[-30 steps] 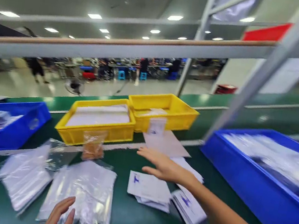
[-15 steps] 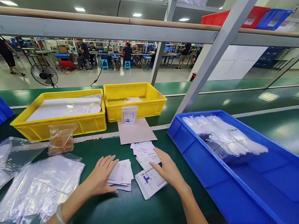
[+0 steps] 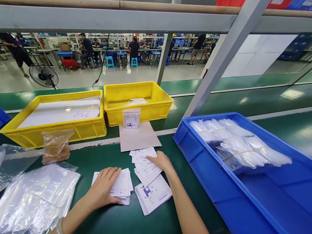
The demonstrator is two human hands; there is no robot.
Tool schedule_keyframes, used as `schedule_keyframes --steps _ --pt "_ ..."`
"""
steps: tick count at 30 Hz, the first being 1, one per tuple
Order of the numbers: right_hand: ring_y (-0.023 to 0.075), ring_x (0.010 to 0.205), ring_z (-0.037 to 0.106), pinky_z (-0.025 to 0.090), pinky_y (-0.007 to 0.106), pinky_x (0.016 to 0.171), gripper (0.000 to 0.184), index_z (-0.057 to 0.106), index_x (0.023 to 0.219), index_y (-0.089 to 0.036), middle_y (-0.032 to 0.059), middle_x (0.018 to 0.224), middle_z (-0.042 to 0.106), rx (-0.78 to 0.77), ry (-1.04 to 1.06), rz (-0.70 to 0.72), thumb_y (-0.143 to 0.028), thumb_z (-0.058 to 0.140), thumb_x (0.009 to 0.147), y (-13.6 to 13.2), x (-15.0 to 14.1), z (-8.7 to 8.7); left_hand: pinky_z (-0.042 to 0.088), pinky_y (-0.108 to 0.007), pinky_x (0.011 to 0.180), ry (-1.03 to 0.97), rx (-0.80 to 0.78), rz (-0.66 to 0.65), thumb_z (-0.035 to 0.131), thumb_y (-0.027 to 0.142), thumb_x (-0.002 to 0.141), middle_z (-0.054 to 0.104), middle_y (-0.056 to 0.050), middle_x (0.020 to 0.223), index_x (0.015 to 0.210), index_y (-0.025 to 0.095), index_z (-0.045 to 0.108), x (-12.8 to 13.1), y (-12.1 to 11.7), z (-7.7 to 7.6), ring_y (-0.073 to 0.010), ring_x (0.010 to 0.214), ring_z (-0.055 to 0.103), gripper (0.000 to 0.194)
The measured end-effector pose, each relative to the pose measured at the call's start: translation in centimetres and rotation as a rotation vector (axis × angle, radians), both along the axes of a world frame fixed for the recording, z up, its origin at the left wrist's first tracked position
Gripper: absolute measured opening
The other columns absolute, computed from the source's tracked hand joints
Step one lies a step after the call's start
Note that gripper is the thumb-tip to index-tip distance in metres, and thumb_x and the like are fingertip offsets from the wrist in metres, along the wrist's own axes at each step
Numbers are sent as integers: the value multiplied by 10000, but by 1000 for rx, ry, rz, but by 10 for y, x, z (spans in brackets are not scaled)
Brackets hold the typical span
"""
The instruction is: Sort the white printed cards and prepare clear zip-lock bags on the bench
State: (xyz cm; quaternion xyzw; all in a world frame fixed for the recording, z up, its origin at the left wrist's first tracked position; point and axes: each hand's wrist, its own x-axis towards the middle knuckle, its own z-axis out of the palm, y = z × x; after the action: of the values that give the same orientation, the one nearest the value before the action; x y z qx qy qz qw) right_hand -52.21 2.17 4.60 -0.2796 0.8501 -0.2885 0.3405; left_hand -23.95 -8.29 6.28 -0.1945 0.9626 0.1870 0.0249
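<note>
My left hand (image 3: 104, 188) lies over a small stack of white printed cards (image 3: 123, 184), its fingers stretched across the left part and its thumb at the near edge. My right hand (image 3: 162, 161) reaches to a fanned row of cards (image 3: 144, 166), its fingers closed at the right edge of the upper ones; some fingertips are hidden. Nearer me, another stack of cards (image 3: 154, 196) with a purple picture rests at an angle. A bagged card pack (image 3: 131, 120) stands upright on a flat grey-pink sheet (image 3: 138, 139) beyond the fan.
Yellow bins (image 3: 54, 139) (image 3: 142, 113) stand at the back; one holds paper. At right is a long blue bin (image 3: 208, 178) with bundled clear bags (image 3: 239, 142). Clear plastic bags (image 3: 36, 197) and a bag of rubber bands (image 3: 56, 151) lie left. A metal post (image 3: 228, 53) rises behind.
My right hand has moved up and left onto the fanned cards, and its fingers have closed. My left hand has settled on its stack. The camera view has shifted slightly.
</note>
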Motion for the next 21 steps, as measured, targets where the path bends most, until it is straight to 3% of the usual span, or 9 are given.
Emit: schedule_keyframes --steps 4,8,11,13,18,21 --pt "202 867 717 578 390 829 226 675 1003 -111 83 965 748 -202 -277 -5 -314 646 909 22 -7 8 270 -678 1125 59 -1 8 821 592 617 382 -210 1536 1480 205 401 10 0 1 -465 1408 323 1035" --pt "276 935 723 590 390 812 437 639 1109 -130 141 1087 748 -404 -404 -131 -432 714 803 75 -23 27 312 -618 1143 267 126 79 689 509 812 447 -154 1508 1433 248 474 25 25 17 -397 1404 369 707" --pt "311 911 728 598 412 783 605 646 1094 -169 126 1059 761 -468 -478 -165 -575 781 666 112 -22 39 355 -523 1151 279 442 150 586 472 897 505 -130 1461 1391 267 521 35 60 21 -334 1370 433 539" --pt "326 847 736 600 442 746 606 676 1050 -163 129 987 775 -450 -530 -128 -589 797 636 124 -11 38 375 -491 1140 213 735 213 586 535 882 511 -141 1450 1368 250 542 38 83 12 -329 1342 467 565" --pt "375 1053 673 544 499 890 501 725 1006 -151 135 1131 736 -398 -522 3 -478 818 638 116 21 12 377 -417 1132 234 1467 578 733 654 711 501 -196 1447 1344 168 522 28 119 -24 -316 1329 493 825" --pt "367 1079 658 517 505 930 496 707 1066 -156 123 1160 724 -399 -506 47 -461 788 684 111 32 1 341 -385 1145 258 1719 776 836 578 629 440 -215 1493 1357 144 450 9 129 -23 -303 1370 451 931"
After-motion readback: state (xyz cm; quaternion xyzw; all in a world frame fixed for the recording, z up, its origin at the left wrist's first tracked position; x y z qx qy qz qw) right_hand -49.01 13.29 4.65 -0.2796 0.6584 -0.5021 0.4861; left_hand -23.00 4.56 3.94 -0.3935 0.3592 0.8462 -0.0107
